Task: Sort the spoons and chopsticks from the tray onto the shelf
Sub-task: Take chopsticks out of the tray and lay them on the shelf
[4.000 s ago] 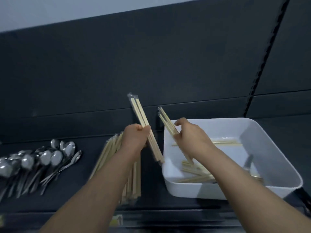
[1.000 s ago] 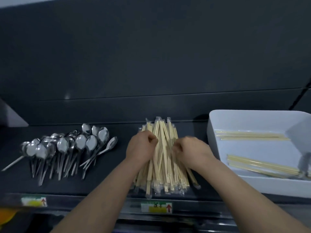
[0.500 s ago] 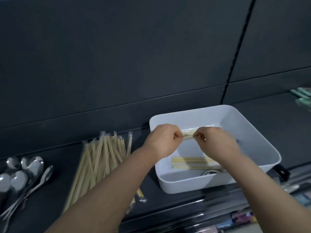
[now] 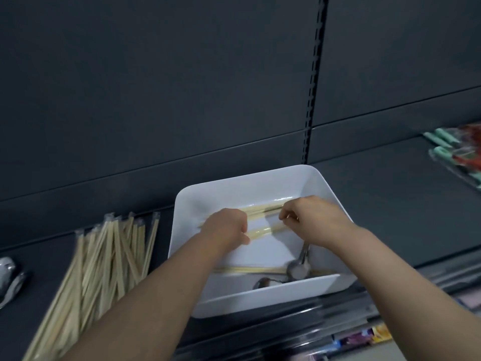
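A white tray (image 4: 260, 298) sits on the dark shelf (image 4: 390, 204). Both of my hands are inside it. My left hand (image 4: 226, 227) grips wrapped chopsticks (image 4: 263, 231) at their left end. My right hand (image 4: 315, 217) pinches another chopstick pack (image 4: 263, 209) at its right end. More chopsticks (image 4: 250, 269) lie near the tray's front wall, next to a metal spoon (image 4: 299, 267) and a second spoon (image 4: 265, 282). A pile of sorted chopsticks (image 4: 104, 261) lies on the shelf left of the tray. Sorted spoons (image 4: 9, 274) show at the far left edge.
Packaged goods with green handles (image 4: 458, 157) lie on the shelf at the far right. A slotted upright (image 4: 313, 79) divides the dark back panel. The shelf's front rail (image 4: 325, 316) carries price labels, and coloured goods (image 4: 364, 337) sit below.
A second ago both hands were at the chopstick pile on the shelf. They moved right into the tray and now hold chopsticks there. The view swung right with them.
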The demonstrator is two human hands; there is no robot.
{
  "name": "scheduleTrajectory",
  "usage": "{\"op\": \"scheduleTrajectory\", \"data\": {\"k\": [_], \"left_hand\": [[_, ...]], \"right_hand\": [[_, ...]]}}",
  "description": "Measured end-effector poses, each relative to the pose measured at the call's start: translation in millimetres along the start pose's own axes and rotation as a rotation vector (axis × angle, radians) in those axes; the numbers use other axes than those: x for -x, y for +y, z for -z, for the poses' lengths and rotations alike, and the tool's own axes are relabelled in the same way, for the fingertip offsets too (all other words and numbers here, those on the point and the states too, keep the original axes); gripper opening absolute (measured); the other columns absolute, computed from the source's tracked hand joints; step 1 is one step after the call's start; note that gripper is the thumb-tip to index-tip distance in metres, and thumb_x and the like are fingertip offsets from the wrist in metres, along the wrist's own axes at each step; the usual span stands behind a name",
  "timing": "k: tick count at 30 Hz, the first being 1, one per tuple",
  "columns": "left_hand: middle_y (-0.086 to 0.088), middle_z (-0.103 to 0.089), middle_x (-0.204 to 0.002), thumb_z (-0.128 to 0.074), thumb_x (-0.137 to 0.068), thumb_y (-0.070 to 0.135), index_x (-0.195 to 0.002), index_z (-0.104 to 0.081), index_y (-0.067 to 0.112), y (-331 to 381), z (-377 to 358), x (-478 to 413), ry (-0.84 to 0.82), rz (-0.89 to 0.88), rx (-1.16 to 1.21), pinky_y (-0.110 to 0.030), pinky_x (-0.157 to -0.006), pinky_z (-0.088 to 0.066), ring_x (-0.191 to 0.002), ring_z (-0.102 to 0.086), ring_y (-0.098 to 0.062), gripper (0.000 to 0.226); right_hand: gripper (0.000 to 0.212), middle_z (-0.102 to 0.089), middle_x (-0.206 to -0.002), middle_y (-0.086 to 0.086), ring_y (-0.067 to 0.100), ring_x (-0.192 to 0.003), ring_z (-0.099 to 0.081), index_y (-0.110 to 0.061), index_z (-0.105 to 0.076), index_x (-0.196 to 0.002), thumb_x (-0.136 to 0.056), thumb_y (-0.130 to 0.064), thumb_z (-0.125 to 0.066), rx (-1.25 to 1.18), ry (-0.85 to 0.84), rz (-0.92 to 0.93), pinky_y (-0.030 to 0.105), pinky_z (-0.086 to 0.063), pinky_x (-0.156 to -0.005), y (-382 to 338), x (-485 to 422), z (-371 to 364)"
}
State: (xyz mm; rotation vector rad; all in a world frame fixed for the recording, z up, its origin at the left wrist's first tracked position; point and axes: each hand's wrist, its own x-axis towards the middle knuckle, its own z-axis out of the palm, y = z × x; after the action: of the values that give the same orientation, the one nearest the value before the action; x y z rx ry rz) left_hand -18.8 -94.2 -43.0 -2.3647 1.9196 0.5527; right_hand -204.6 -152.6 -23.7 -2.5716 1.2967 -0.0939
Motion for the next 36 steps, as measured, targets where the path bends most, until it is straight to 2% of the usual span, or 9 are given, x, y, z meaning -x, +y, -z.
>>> {"op": "scheduleTrajectory", "data": {"k": [3, 6, 11, 13, 19, 23, 25, 30, 36], "left_hand": [[0.002, -0.068, -0.100, -0.070, -0.079, 0.025, -0.084, -0.064, 0.023, -2.7, -1.3, 0.7, -0.009, 0.070, 0.000, -0.027, -0.080, -0.050, -0.097, -0.062, -0.019, 0.008], [0.004, -0.065, -0.093, -0.071, -0.078, 0.027, -0.076, -0.059, 0.023, -1.3, -3.0, 4.1, 0.007, 0.109, 0.073, -0.027, -0.076, -0.048, -0.089, -0.060, -0.017, 0.013], [0.007, -0.057, -0.071, -0.078, -0.078, 0.022, -0.071, -0.058, 0.020, -14.8, 15.4, 9.0, 0.298, 0.204, 0.421, -0.034, -0.071, -0.052, -0.072, -0.056, -0.018, 0.022], [0.006, -0.060, -0.070, -0.080, -0.076, 0.022, -0.072, -0.061, 0.018, -18.1, 20.5, 14.4, 0.355, 0.208, 0.511, -0.029, -0.064, -0.049, -0.067, -0.056, -0.014, 0.020], [0.009, -0.063, -0.072, -0.080, -0.077, 0.027, -0.076, -0.066, 0.017, -20.1, 15.7, 16.3, 0.449, 0.247, 0.608, -0.020, -0.056, -0.039, -0.066, -0.055, -0.008, 0.017], [0.006, -0.062, -0.073, -0.075, -0.081, 0.026, -0.076, -0.061, 0.018, -23.7, 23.0, 12.6, 0.647, 0.260, 0.717, -0.019, -0.057, -0.039, -0.064, -0.055, -0.008, 0.017], [0.006, -0.064, -0.075, -0.073, -0.083, 0.028, -0.075, -0.061, 0.020, -25.6, 26.5, 9.4, 0.607, 0.279, 0.674, -0.020, -0.058, -0.040, -0.068, -0.058, -0.010, 0.016], [0.008, -0.063, -0.076, -0.072, -0.082, 0.030, -0.072, -0.061, 0.023, -13.1, 16.5, 2.9, 0.230, 0.287, 0.472, -0.029, -0.074, -0.048, -0.079, -0.060, -0.017, 0.017], [0.000, -0.068, -0.101, -0.079, -0.072, 0.024, -0.090, -0.067, 0.019, 5.3, 0.6, 1.9, -0.012, 0.230, 0.060, -0.027, -0.076, -0.048, -0.097, -0.063, -0.021, 0.022]], "right_hand": [[0.022, -0.065, -0.108, -0.012, 0.015, -0.103, -0.058, -0.035, -0.064, -0.105, -0.092, -0.029, -0.047, 0.022, -0.040, 0.013, 0.027, -0.044, -0.079, 2.8, -5.0, 2.0], [0.019, -0.063, -0.111, -0.011, 0.015, -0.104, -0.057, -0.035, -0.064, -0.104, -0.090, -0.030, -0.052, 0.040, -0.131, 0.040, 0.028, -0.045, -0.082, 0.6, -9.0, 4.2], [0.013, -0.068, -0.102, -0.004, 0.018, -0.097, -0.061, -0.023, -0.071, -0.092, -0.079, -0.026, -0.071, 0.058, -0.313, 0.192, 0.026, -0.048, -0.079, -23.0, -7.2, -7.3], [0.014, -0.068, -0.097, -0.003, 0.019, -0.091, -0.062, -0.021, -0.072, -0.088, -0.075, -0.025, -0.073, 0.109, -0.368, 0.247, 0.026, -0.048, -0.075, -33.5, -3.9, -17.4], [0.011, -0.065, -0.098, 0.003, 0.024, -0.091, -0.062, -0.019, -0.059, -0.078, -0.075, -0.027, -0.066, 0.289, -0.342, 0.323, 0.027, -0.046, -0.072, -42.7, -1.6, -18.1], [0.022, -0.069, -0.092, -0.006, 0.017, -0.091, -0.063, -0.022, -0.071, -0.085, -0.070, -0.037, -0.064, 0.098, -0.247, 0.126, 0.026, -0.052, -0.076, -26.9, -2.9, -3.0], [0.018, -0.068, -0.085, -0.010, 0.014, -0.085, -0.063, -0.027, -0.071, -0.078, -0.067, -0.039, -0.065, -0.017, -0.183, 0.023, 0.025, -0.052, -0.072, -18.7, -3.5, 5.0], [0.009, -0.064, -0.069, -0.006, 0.015, -0.072, -0.060, -0.022, -0.064, -0.073, -0.072, -0.031, -0.065, -0.290, 0.065, -0.171, 0.025, -0.048, -0.058, -7.1, -8.1, 16.6], [0.007, -0.058, -0.071, -0.009, 0.018, -0.078, -0.057, -0.023, -0.057, -0.082, -0.080, -0.030, -0.057, -0.250, 0.106, -0.165, 0.028, -0.040, -0.058, -12.1, -11.0, 12.8]]}}
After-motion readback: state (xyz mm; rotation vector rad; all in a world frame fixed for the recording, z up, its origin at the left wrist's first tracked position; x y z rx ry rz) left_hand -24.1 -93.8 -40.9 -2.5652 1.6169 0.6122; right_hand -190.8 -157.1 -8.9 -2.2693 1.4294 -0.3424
